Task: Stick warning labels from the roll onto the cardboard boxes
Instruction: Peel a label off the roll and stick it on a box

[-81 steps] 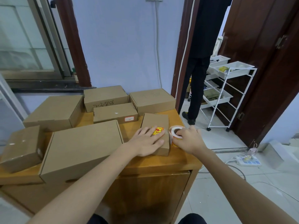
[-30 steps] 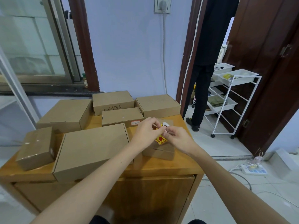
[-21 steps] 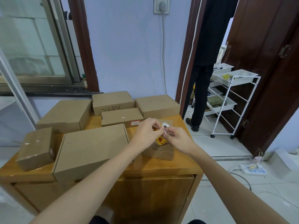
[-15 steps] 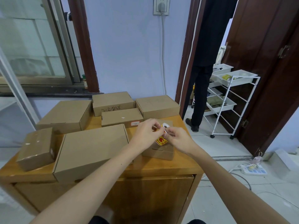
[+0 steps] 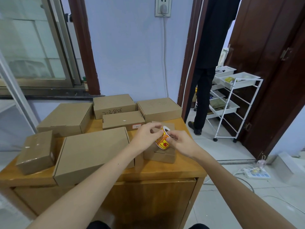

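Both my hands hold the label roll (image 5: 165,132) in the air above a small cardboard box (image 5: 160,154) at the table's right front. My left hand (image 5: 147,134) pinches the roll's left side. My right hand (image 5: 179,142) grips its right side, thumb on a yellow-and-red warning label (image 5: 162,142) that hangs down from the roll. Any label on the small box's top is hidden by my hands. Several more cardboard boxes lie on the wooden table (image 5: 165,171), the largest (image 5: 92,151) just left of my hands.
Closed boxes fill the back (image 5: 113,104) (image 5: 158,107) and left (image 5: 66,117) (image 5: 37,151) of the table. A person in black (image 5: 208,80) stands in the doorway at right, beside a white wire rack (image 5: 231,100). A power strip (image 5: 255,172) lies on the floor.
The roll has gone from resting on the table to being held up in both hands. My left hand left the small box's top. A label strip now hangs lower from the roll.
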Available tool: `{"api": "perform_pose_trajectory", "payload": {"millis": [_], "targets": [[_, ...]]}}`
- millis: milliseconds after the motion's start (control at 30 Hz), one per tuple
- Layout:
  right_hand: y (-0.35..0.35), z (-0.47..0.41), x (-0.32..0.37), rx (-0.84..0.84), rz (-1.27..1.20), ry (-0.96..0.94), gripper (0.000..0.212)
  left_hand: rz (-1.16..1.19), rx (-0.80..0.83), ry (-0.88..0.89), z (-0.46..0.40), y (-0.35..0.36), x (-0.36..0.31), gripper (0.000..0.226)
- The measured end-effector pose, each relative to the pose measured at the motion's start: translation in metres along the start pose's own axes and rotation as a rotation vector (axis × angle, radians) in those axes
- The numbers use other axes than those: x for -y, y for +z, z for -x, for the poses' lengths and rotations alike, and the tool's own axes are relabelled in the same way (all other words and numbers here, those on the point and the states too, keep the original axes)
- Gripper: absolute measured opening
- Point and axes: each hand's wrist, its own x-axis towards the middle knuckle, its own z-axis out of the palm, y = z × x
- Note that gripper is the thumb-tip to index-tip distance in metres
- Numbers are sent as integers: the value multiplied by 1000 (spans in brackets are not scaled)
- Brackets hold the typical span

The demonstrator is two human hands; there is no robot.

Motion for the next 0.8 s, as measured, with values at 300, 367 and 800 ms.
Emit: {"api": "perform_pose_trajectory", "payload": {"millis": [300, 367, 800], "targets": [[2, -4, -14, -13, 32, 46, 21, 27, 25, 5, 0, 0, 0, 29], [2, -4, -16, -16, 51, 30, 17, 41, 36, -15, -2, 1, 1, 29], [-1, 1, -7, 5, 167, 18, 18, 276, 23, -143, -5, 1, 4, 16]]}}
